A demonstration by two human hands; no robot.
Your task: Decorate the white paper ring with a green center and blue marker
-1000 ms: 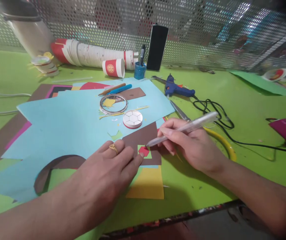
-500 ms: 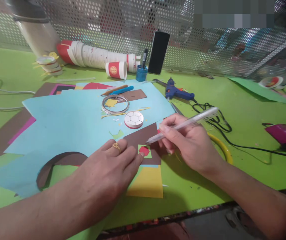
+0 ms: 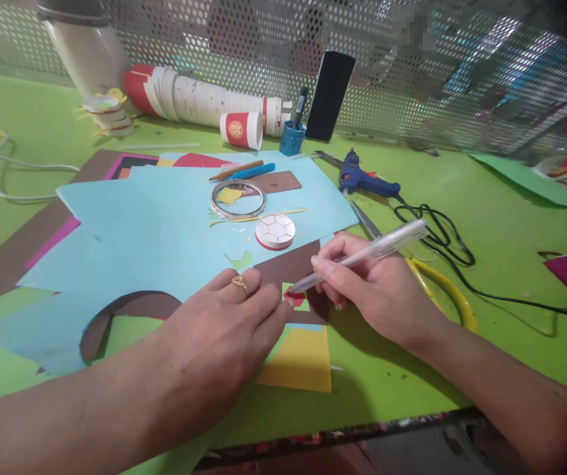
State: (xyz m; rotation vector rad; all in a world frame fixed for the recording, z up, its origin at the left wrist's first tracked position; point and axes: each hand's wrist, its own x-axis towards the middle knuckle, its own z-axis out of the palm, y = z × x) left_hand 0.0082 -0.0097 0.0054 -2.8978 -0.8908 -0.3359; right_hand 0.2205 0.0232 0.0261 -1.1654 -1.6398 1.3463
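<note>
Head view: my open left hand (image 3: 218, 336) pins red paper (image 3: 298, 301); my right hand (image 3: 385, 290) grips a pen (image 3: 379, 247), seemingly tracing, needing steadiness

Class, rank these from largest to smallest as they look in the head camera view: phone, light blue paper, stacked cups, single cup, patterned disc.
1. Light blue paper
2. Stacked cups
3. Phone
Single cup and patterned disc: too alike to rank; the disc is nearer the camera.

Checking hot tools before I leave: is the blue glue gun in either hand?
No, the blue glue gun lies on the green table.
</note>
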